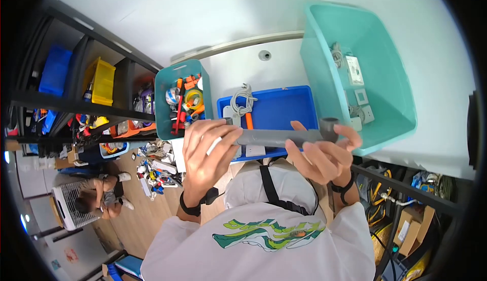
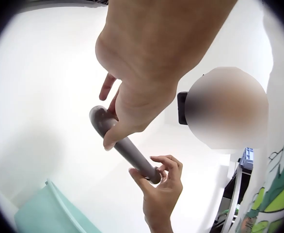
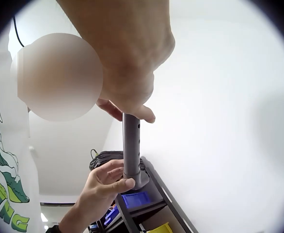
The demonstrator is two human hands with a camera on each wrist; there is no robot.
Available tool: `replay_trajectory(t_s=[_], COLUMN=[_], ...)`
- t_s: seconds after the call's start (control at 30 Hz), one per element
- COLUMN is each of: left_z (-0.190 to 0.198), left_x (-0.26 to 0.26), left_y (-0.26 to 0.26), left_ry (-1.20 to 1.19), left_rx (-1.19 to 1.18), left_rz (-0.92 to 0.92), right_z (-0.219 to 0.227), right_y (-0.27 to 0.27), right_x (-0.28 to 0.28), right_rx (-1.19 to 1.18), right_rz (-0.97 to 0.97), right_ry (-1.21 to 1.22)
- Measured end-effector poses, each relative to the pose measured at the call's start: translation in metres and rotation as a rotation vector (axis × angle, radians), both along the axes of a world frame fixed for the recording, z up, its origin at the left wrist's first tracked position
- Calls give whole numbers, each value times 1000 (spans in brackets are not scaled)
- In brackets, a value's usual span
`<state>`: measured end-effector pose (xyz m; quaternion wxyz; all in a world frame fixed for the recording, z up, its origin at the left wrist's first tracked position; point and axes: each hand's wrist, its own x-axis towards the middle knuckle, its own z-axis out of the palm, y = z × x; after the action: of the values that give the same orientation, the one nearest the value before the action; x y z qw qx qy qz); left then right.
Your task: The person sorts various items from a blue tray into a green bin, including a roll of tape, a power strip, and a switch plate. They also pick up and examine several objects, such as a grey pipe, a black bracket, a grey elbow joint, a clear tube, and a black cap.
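Observation:
A grey plastic pipe [image 1: 276, 138] with a bent elbow fitting at each end is held level across the front of the body, over a blue tray. My left hand [image 1: 203, 151] holds its left end, thumb and fingers on the fitting [image 3: 143, 181]. At the other end my right hand [image 1: 324, 159] pinches the pipe near the right elbow [image 1: 329, 127], whose round mouth faces up. Small dark holes run along the pipe's side in the right wrist view.
The blue tray [image 1: 286, 106] holds a coiled grey cable [image 1: 243, 100], an orange-handled item [image 1: 249, 120] and white power strips. Left stands a teal bin [image 1: 163, 85] of tools and tape; right, a larger teal bin [image 1: 390, 73] with sockets and cables. A seated person [image 1: 104, 192] is at lower left.

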<state>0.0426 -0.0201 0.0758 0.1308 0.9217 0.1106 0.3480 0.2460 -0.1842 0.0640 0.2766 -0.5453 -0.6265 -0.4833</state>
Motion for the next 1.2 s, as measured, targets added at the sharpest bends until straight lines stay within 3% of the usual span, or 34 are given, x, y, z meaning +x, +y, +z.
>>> replay_trajectory(t_s=[0.2,0.27,0.3,0.37,0.53,0.6,0.67,0.93,1.0,1.13,1.2], left_z=[5,-10,-15,-40,-91,-117,-150,-244,-259,-276,-287], left_x=[-17,-27,-34,-56,-120,-140,-156,-165,-164,-164,-169], left_y=[-7,-2,4,25,103,131,156,221,229,239,240], left_ry=[33,122,178,275,587,596,585,875,977,943,927], left_rx=[118,12,37,65,88,65,28,-8,-168,-485,-515], left_rz=[68,81,117,244,556,586,594,344,300,301,292], right_z=[-17,-19,-21,-34,-42,-48,-48,-57,-60,-66,-68], right_y=[10,5,1,-9,-13,-20,-21,-25,-26,-28,-29], right_x=[0,-3,-6,-6,-1,3,1,-6,-7,-9,-10], right_rx=[135,77,-67,-277,-311,-375,-384,-544,-551,-571,-601], right_rz=[-31,54,4,-62,-142,-155,-147,-202,-211,-214,-233], right_ry=[51,53,174,369,563,720,757,846,859,889,902])
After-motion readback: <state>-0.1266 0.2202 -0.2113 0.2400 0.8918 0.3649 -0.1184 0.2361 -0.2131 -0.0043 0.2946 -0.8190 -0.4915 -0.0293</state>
